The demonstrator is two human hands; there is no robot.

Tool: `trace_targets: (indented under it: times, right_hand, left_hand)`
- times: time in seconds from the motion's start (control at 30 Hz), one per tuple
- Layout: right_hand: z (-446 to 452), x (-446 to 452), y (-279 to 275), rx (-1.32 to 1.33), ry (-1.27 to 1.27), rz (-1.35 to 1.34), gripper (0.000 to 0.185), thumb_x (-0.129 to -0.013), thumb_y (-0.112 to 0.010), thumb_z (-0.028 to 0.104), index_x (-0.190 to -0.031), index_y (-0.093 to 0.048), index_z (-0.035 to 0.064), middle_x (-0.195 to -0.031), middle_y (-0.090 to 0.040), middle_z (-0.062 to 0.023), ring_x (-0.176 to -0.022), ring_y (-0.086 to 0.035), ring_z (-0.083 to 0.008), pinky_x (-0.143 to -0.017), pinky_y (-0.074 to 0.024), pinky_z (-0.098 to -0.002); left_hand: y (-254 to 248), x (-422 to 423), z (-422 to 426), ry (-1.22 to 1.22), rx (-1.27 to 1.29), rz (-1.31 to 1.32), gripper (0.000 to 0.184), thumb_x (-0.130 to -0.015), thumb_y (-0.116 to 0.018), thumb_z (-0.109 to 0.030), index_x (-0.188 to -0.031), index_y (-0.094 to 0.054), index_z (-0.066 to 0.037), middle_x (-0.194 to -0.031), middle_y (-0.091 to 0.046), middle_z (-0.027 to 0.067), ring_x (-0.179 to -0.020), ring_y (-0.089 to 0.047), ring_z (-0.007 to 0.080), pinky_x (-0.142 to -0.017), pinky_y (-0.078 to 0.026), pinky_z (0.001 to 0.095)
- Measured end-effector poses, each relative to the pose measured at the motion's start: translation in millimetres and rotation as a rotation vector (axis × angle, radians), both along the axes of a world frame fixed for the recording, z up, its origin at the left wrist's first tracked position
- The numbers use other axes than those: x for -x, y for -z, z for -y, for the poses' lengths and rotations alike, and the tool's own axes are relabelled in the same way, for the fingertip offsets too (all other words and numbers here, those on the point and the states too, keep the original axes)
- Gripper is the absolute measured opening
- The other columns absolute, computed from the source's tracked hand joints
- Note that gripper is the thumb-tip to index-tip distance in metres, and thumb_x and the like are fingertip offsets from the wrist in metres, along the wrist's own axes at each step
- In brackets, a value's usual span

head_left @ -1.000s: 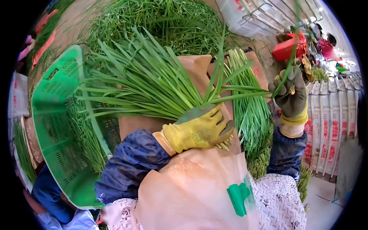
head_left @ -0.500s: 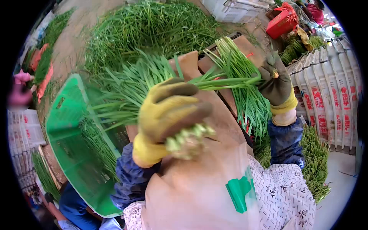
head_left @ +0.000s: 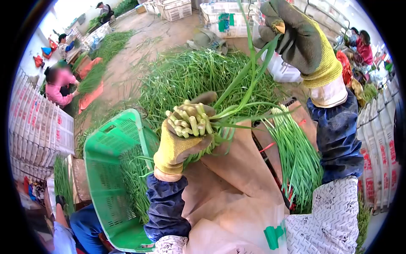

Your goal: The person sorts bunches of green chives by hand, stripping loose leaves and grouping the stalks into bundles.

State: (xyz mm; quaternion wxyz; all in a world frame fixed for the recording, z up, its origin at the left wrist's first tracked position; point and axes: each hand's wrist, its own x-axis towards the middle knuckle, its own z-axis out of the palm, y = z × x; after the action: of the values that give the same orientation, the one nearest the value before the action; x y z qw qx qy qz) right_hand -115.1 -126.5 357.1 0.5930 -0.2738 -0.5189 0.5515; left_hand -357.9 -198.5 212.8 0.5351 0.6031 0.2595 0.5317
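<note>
My left hand [head_left: 179,146], in a yellow and dark-coated glove, is closed around a bunch of garlic chives [head_left: 190,122], its pale cut ends turned towards me. High at the right, my gloved right hand [head_left: 302,42] pinches a few long green leaves [head_left: 251,72], which stretch down to the bunch. A fingertip shows through that glove. Below my right arm, a pile of chives [head_left: 298,158] lies across a brown-covered surface, with red ties beside it. A brown apron [head_left: 237,186] covers my lap.
A green plastic basket [head_left: 94,169] holding loose greens stands at my left. Beyond lies a large heap of greens [head_left: 198,78] on the floor. White crates [head_left: 226,21] stand behind it, others [head_left: 42,114] at the left. A person in pink [head_left: 61,86] handles greens nearby.
My right hand has risen, drawing the leaves upward. The left hand has turned the bunch so its cut ends point up instead of down. My view has tilted up.
</note>
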Motion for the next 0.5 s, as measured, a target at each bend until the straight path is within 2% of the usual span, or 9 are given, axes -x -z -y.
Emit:
trace_targets:
  times: [0.13, 0.17, 0.27, 0.3, 0.33, 0.37, 0.43, 0.47, 0.5]
  right_hand:
    - [-13, 10, -13, 0.022, 0.090, 0.122, 0.026, -0.094, -0.059, 0.026, -0.101, -0.059, 0.0008, -0.084, -0.062, -0.0071, -0.070, -0.063, -0.0198, -0.063, -0.0547, -0.0309]
    - [-22, 8, -11, 0.069, 0.067, 0.128, 0.024, -0.095, -0.057, 0.026, -0.100, -0.059, 0.0019, -0.079, -0.061, -0.0070, -0.070, -0.062, -0.0214, -0.066, -0.0545, -0.0341]
    - [-28, 19, -19, 0.192, 0.075, 0.056, 0.022, -0.096, -0.055, 0.025, -0.096, -0.059, 0.0035, -0.076, -0.060, -0.0062, -0.067, -0.060, -0.0221, -0.067, -0.0526, -0.0367]
    - [-63, -2, -12, 0.037, -0.175, -0.037, 0.021, -0.095, -0.056, 0.025, -0.091, -0.060, 0.0051, -0.073, -0.057, -0.0052, -0.066, -0.058, -0.0225, -0.066, -0.0506, -0.0380]
    - [-90, -16, -22, 0.041, -0.183, -0.030, 0.021, -0.095, -0.056, 0.025, -0.091, -0.060, 0.0051, -0.073, -0.057, -0.0052, -0.066, -0.058, -0.0225, -0.066, -0.0506, -0.0380]
    - [-114, -27, -32, -0.185, -0.336, 0.047, 0.021, -0.095, -0.056, 0.025, -0.089, -0.059, 0.0053, -0.071, -0.056, -0.0049, -0.065, -0.058, -0.0222, -0.066, -0.0501, -0.0375]
    - [-162, -48, -58, -0.640, -0.644, 0.197, 0.020, -0.094, -0.057, 0.024, -0.087, -0.059, 0.0057, -0.068, -0.053, -0.0043, -0.065, -0.057, -0.0217, -0.065, -0.0493, -0.0364]
    - [-193, -69, -77, -0.632, -0.654, 0.200, 0.020, -0.094, -0.057, 0.024, -0.087, -0.059, 0.0057, -0.068, -0.053, -0.0043, -0.065, -0.057, -0.0217, -0.065, -0.0493, -0.0364]
    - [-225, -95, -96, -0.477, -0.596, 0.082, 0.020, -0.095, -0.055, 0.023, -0.085, -0.058, 0.0058, -0.068, -0.054, -0.0047, -0.066, -0.057, -0.0216, -0.064, -0.0491, -0.0361]
  left_hand:
    - [14, 8, -8, 0.034, 0.092, 0.034, 0.070, -0.072, -0.073, -0.005, -0.135, -0.042, -0.002, -0.125, -0.054, 0.0224, -0.102, -0.063, 0.0268, -0.080, -0.056, 0.0345]
    - [9, 5, -8, 0.043, 0.074, 0.054, 0.077, -0.073, -0.072, -0.005, -0.140, -0.035, -0.003, -0.123, -0.056, 0.0227, -0.097, -0.064, 0.0271, -0.077, -0.057, 0.0349]
    - [-14, 4, -2, 0.348, 0.250, 0.521, 0.091, -0.074, -0.074, -0.006, -0.148, -0.020, -0.006, -0.116, -0.059, 0.0219, -0.080, -0.066, 0.0261, -0.070, -0.058, 0.0335]
    - [-12, 6, -1, 0.361, 0.293, 0.562, 0.093, -0.074, -0.076, -0.007, -0.148, -0.020, -0.006, -0.114, -0.060, 0.0210, -0.079, -0.066, 0.0253, -0.068, -0.057, 0.0322]
    - [-8, 9, 0, 0.364, 0.315, 0.587, 0.094, -0.073, -0.077, -0.007, -0.148, -0.020, -0.006, -0.113, -0.061, 0.0205, -0.078, -0.066, 0.0249, -0.068, -0.057, 0.0316]
    - [-5, 12, 1, 0.368, 0.338, 0.611, 0.095, -0.073, -0.078, -0.008, -0.148, -0.020, -0.006, -0.112, -0.062, 0.0200, -0.077, -0.066, 0.0245, -0.067, -0.057, 0.0309]
    - [12, 19, 2, 0.124, 0.274, 0.329, 0.092, -0.072, -0.076, -0.005, -0.147, -0.023, -0.004, -0.109, -0.063, 0.0184, -0.077, -0.066, 0.0220, -0.068, -0.056, 0.0303]
    - [16, 19, 3, 0.092, 0.259, 0.315, 0.092, -0.071, -0.076, -0.004, -0.146, -0.024, -0.003, -0.107, -0.064, 0.0173, -0.077, -0.066, 0.0214, -0.068, -0.056, 0.0302]
    - [19, 19, 4, 0.059, 0.245, 0.300, 0.091, -0.070, -0.075, -0.003, -0.146, -0.025, -0.002, -0.104, -0.065, 0.0162, -0.077, -0.066, 0.0208, -0.068, -0.056, 0.0300]
